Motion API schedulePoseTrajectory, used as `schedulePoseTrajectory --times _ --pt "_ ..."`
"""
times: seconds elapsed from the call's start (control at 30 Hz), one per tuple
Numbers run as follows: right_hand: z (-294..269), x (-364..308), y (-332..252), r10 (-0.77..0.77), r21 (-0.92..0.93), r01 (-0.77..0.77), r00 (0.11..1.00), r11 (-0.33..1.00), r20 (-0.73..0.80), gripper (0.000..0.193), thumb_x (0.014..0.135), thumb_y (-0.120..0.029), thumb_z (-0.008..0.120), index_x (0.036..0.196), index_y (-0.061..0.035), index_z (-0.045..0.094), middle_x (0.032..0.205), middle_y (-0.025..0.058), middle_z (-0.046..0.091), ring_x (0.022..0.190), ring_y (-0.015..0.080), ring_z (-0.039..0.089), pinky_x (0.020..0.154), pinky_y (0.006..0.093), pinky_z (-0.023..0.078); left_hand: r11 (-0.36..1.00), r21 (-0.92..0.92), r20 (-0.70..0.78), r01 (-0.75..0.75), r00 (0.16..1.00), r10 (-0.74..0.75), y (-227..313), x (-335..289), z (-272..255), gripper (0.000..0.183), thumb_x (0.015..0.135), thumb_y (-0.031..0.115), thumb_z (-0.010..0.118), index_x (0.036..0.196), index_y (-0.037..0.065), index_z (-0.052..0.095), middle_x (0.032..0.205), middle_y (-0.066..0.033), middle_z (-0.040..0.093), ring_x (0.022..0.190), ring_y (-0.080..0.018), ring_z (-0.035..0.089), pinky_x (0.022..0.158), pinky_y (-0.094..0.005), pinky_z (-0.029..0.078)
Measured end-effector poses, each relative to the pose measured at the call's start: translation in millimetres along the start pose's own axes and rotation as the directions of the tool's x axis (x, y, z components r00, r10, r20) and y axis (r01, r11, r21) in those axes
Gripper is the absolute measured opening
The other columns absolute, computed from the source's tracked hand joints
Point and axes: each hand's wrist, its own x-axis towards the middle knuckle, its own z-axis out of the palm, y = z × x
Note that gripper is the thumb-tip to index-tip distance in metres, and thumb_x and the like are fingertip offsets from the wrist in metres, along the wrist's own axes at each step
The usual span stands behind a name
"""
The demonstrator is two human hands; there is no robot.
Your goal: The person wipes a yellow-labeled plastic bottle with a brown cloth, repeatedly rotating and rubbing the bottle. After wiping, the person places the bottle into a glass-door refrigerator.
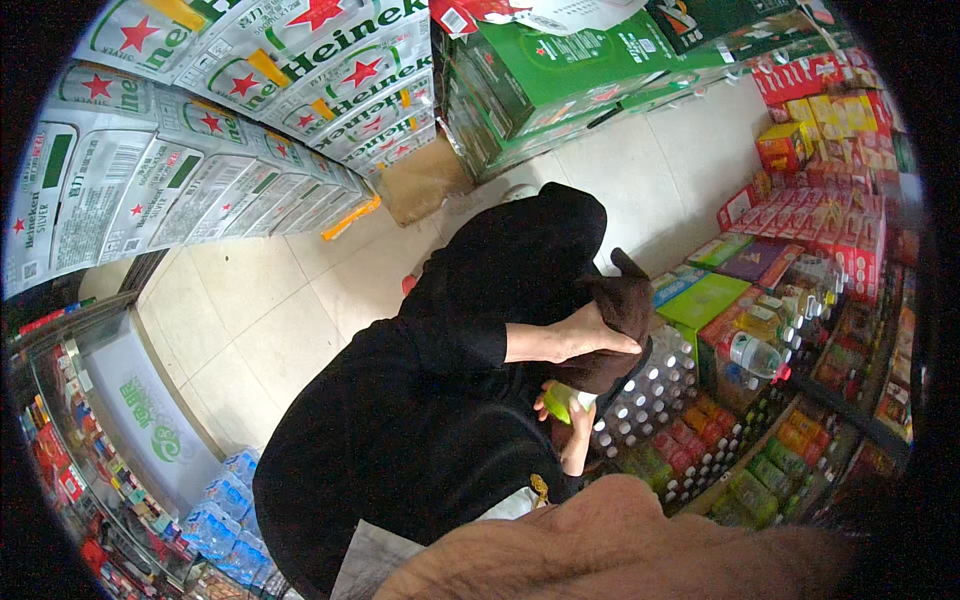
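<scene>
My left hand (585, 338) comes in from the left out of a black sleeve and is closed on a dark brown cloth (622, 305). The cloth hangs in folds around and below the fingers. Just under it, my right hand (578, 432) holds a small bright green and white item (558, 402), which looks like a bottle, though its shape is partly covered by fingers. Beside both hands stand rows of white-capped bottles (640, 400).
Stacked silver-grey beer cartons (200, 170) rise at the left, green cartons (570, 60) at the top. Red boxes (820, 230) and shelved drinks line the right. Blue-wrapped water bottles (225, 515) stand at lower left. Pale floor tiles (250, 310) lie between.
</scene>
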Motion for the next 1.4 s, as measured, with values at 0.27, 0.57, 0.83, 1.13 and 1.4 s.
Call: schedulePoseTrajectory --times 0.27,0.57,0.83,1.13,1.4 --pt "-15 19 3 -0.085 -0.106 0.092 0.994 0.990 0.067 0.049 0.085 -0.015 0.064 0.125 -0.0003 0.039 0.098 0.0148 0.063 0.073 0.0223 0.064 0.062 0.0310 0.053 0.970 -0.163 -0.007 0.181 0.983 -0.184 24 -10 1 0.049 0.080 0.024 0.075 0.119 0.002 0.055 0.114 -0.0056 0.060 0.104 -0.0162 0.056 0.095 -0.0343 0.045" --pt "-29 12 5 -0.074 0.319 -0.042 0.937 0.947 0.342 0.075 0.079 -0.055 0.061 0.117 0.0079 0.047 0.095 0.0186 0.062 0.071 0.0236 0.064 0.061 0.0314 0.053 0.872 -0.312 0.148 0.378 0.926 -0.349 21 7 -20 0.042 0.090 0.032 0.055 0.118 0.002 0.057 0.113 -0.0143 0.063 0.103 -0.0274 0.062 0.097 -0.0442 0.048" --pt "-36 3 22 -0.127 0.540 -0.068 0.940 0.839 0.316 0.064 0.082 -0.040 0.065 0.124 0.0033 0.044 0.104 0.0190 0.062 0.079 0.0260 0.065 0.065 0.0319 0.054 0.924 -0.060 0.192 0.378 0.912 -0.361 5 8 2 0.058 0.089 0.036 0.054 0.135 0.003 0.041 0.127 -0.0171 0.054 0.117 -0.0299 0.054 0.101 -0.0447 0.044" --pt "-41 10 37 -0.143 0.421 0.049 0.970 0.906 0.195 0.058 0.088 -0.018 0.064 0.136 -0.0062 0.033 0.102 0.0089 0.060 0.082 0.0177 0.064 0.065 0.0277 0.053 0.876 0.181 -0.043 0.446 0.894 -0.446 -10 -20 7 0.044 0.089 0.021 0.061 0.126 0.000 0.049 0.118 -0.0129 0.060 0.106 -0.0249 0.061 0.093 -0.0403 0.051" --pt "-36 0 23 -0.252 0.100 0.241 0.960 0.965 0.120 0.062 0.080 -0.016 0.077 0.126 -0.0010 0.037 0.103 0.0050 0.057 0.091 0.0095 0.056 0.078 0.0252 0.049 0.941 0.175 0.015 0.289 0.955 -0.296 19 14 9 0.046 0.094 0.033 0.052 0.126 0.001 0.049 0.118 -0.0157 0.060 0.107 -0.0282 0.060 0.093 -0.0450 0.050"
